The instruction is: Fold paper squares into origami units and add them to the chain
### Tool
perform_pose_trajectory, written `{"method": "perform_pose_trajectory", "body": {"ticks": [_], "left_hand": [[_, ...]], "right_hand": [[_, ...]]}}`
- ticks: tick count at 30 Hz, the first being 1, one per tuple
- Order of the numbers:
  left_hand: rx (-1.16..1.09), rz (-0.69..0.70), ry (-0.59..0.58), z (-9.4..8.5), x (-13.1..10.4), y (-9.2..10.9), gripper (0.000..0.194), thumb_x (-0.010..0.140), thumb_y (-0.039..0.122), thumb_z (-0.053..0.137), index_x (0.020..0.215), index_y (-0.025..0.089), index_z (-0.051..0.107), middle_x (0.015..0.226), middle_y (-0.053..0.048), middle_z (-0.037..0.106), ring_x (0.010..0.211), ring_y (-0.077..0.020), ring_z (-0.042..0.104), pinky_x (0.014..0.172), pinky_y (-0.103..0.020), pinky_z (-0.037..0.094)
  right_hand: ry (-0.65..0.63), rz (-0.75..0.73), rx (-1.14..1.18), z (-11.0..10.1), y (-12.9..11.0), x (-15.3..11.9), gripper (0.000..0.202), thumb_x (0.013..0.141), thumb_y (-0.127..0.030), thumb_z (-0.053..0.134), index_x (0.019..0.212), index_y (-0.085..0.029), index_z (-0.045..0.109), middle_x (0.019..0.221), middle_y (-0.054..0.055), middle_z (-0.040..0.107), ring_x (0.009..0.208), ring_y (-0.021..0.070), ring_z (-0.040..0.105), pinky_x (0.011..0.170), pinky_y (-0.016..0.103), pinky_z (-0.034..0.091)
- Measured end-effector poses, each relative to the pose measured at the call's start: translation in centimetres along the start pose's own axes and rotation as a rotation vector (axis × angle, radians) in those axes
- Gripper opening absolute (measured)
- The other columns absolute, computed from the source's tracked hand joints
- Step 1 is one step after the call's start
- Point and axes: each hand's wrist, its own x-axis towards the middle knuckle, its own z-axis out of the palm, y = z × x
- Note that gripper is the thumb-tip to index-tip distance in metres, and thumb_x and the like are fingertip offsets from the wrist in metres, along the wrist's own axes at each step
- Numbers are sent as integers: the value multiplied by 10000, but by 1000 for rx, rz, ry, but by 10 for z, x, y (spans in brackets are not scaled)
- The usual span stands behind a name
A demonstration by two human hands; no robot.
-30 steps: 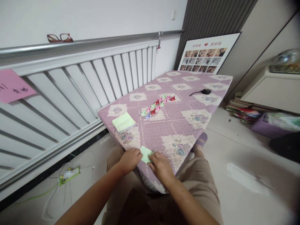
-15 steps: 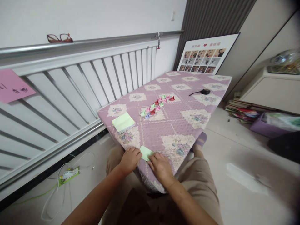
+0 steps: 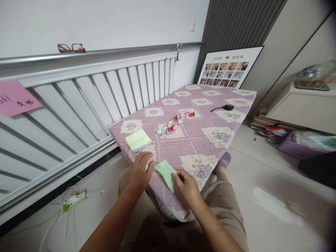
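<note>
A sheet of light green paper [image 3: 166,172], slightly curved, is pinched at its right edge by my right hand [image 3: 187,184] near the front corner of the table. My left hand [image 3: 141,171] is at the sheet's left side, fingers apart and holding nothing. Just beyond it lies a stack of square paper [image 3: 138,140] with a light green sheet on top. Farther in, small folded paper pieces [image 3: 175,122] in red, pink, green and blue sit in two rows on the floral tablecloth [image 3: 173,150].
A black object with a cord [image 3: 228,107] lies on the table's far right. Along the left runs a white radiator [image 3: 105,94], with glasses [image 3: 71,48] on the pipe above. A power strip [image 3: 75,200] with cables is on the floor. A photo board [image 3: 228,68] leans at the back.
The green paper has opened out and turned, with its right edge lifted by my right hand. My left hand has let go of it and moved left, fingers spreading.
</note>
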Motion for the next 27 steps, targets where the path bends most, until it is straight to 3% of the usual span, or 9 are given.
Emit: {"method": "perform_pose_trajectory", "body": {"ticks": [4,5,10,12,14,18,21,27], "left_hand": [[-197,-273,100,19,-20,9,346,828,198,523,1170,233,483,1173,-76,558,1053,-208,552,922,-390,473],[-252,-337,71,28,-28,11,392,817,203,538,1199,231,459,1203,-83,539,1060,-208,545,914,-385,475],[-633,-758,-45,65,-62,24,558,797,213,581,1304,217,349,1271,-118,510,1055,-193,562,886,-352,480],[-805,-904,-88,73,-67,32,451,822,246,564,1245,196,415,1181,-112,570,1017,-189,589,852,-331,487],[-965,-944,-137,80,-69,41,310,823,299,578,1098,166,523,1054,-94,625,961,-193,610,825,-319,485],[-1135,-940,-114,91,-61,51,279,777,373,635,928,143,587,870,-65,656,815,-176,624,749,-284,478],[-1035,-967,-175,94,-47,45,280,797,397,584,926,148,573,786,-28,632,676,-128,593,620,-231,454],[-858,-940,-371,88,-27,12,233,738,236,638,943,155,563,687,23,609,508,-76,504,474,-177,361]], "right_hand": [[38,420,526,3,3,-1,250,663,-408,720,724,-196,603,566,-41,589,522,126,536,536,252,446],[53,481,607,5,3,-3,276,632,-401,744,759,-195,611,595,-36,616,535,131,564,546,258,469],[145,656,925,12,0,-10,319,558,-297,815,770,-201,597,715,-23,680,650,130,651,630,241,536],[156,716,1060,13,-2,-12,322,545,-258,833,745,-196,588,703,-35,678,670,108,652,642,203,529],[147,737,1112,15,-4,-14,309,566,-264,833,748,-188,595,689,-37,676,657,93,639,614,180,510],[105,722,1069,20,-6,-21,304,592,-313,826,779,-172,632,676,-23,677,611,94,609,573,189,469],[54,695,906,14,1,-26,336,620,-391,795,824,-167,650,718,7,690,650,136,620,578,228,457],[255,277,267,-30,38,-33,388,681,-453,708,953,-200,594,842,39,656,757,197,608,683,319,492]]}}
